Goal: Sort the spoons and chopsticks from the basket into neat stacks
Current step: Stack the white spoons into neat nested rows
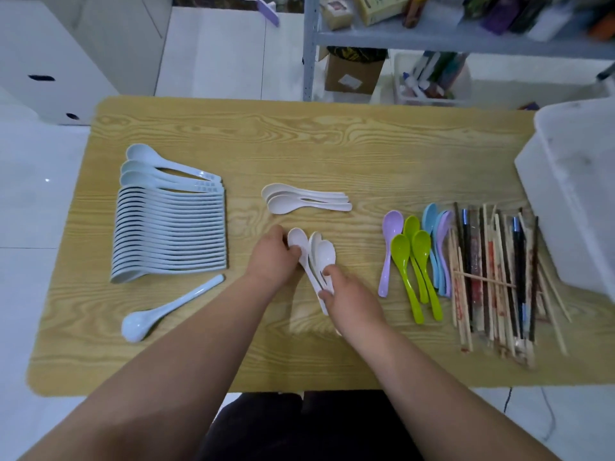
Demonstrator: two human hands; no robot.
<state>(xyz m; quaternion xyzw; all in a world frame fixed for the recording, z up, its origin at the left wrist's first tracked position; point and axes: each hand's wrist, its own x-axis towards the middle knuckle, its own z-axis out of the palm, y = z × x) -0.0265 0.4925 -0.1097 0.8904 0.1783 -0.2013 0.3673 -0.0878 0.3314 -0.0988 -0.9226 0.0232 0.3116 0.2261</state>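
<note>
A small bunch of white plastic spoons (324, 252) is held at the centre of the wood-grain table (233, 134). Its bowls are gripped by the left hand (273, 257), and its handles are pinched by the right hand (349, 297). A nested stack of white spoons (299, 198) is seen at 12 o'clock, a row of pale blue spoons (169, 227) at 9 o'clock, and coloured plastic spoons (412, 261) and mixed chopsticks (496, 277) at 3 o'clock.

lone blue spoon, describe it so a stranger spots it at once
Find the long row of pale blue spoons on the left of the table. Just nearer the person lies a single spoon. It alone lies slanted, apart from the row.
</note>
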